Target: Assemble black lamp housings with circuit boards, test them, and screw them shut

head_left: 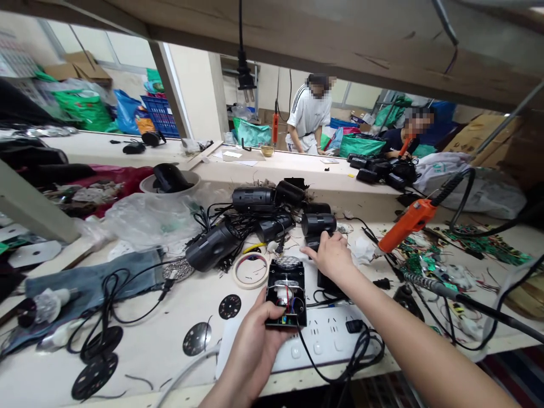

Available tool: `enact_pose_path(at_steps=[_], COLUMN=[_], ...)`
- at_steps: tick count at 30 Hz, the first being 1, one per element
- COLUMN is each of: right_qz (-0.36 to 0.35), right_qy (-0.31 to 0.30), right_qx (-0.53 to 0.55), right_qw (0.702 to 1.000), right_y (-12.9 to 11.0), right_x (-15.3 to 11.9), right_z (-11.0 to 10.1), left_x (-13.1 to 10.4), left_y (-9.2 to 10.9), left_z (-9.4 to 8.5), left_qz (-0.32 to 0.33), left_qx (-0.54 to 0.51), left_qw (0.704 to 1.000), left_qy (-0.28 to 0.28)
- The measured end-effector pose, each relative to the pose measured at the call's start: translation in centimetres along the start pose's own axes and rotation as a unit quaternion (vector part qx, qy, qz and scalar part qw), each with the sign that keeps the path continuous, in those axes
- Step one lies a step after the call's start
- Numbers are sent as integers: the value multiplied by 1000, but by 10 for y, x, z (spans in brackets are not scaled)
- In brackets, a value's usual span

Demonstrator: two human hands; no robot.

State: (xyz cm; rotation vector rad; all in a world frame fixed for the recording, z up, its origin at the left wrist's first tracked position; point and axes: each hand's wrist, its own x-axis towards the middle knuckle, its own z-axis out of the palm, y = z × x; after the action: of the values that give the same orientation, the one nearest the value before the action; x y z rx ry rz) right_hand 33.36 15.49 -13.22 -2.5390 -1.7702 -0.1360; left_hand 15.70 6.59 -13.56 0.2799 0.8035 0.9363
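Note:
My left hand (259,334) holds an opened black device housing (271,283) above a white power strip. Its inside faces up, showing a shiny reflector part, red and blue wires and a small circuit board; a black cord runs from its lower end. My right hand (334,258) reaches forward, thumb and fingers around a black plastic housing (313,242), mostly covered by the fingers. Just behind it lies another rounded black housing (318,222). Several black cylindrical devices (215,245) with tangled cords lie to the left of the right hand.
An orange electric screwdriver (406,226) hangs at the right above green circuit boards (425,260). The white power strip (293,360), a tape roll (237,277) and black perforated discs (230,306) lie near the left hand. A shelf beam hangs overhead. Two people work across the bench.

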Motion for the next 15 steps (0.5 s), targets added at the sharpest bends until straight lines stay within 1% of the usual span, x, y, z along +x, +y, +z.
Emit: enact_pose_path(at_steps=[4, 8, 11, 15], right_qz=[33, 53, 76, 82], right_qy=[-20, -40, -54, -53], right_qx=[-14, 9, 41, 88], right_qw=[999, 998, 995, 991], right_y=[-7, 0, 10, 29], right_x=[1, 11, 19, 21], right_z=[6, 3, -5, -26], left_x=[-1, -4, -7, -9], left_y=[3, 7, 10, 12], left_z=[-1, -1, 1, 2], left_qz=[-2, -10, -6, -4], left_qx=[-16, -10, -23, -41], left_qw=[1000, 1000, 1000, 999], left_qy=[-2, -10, -10, 13])
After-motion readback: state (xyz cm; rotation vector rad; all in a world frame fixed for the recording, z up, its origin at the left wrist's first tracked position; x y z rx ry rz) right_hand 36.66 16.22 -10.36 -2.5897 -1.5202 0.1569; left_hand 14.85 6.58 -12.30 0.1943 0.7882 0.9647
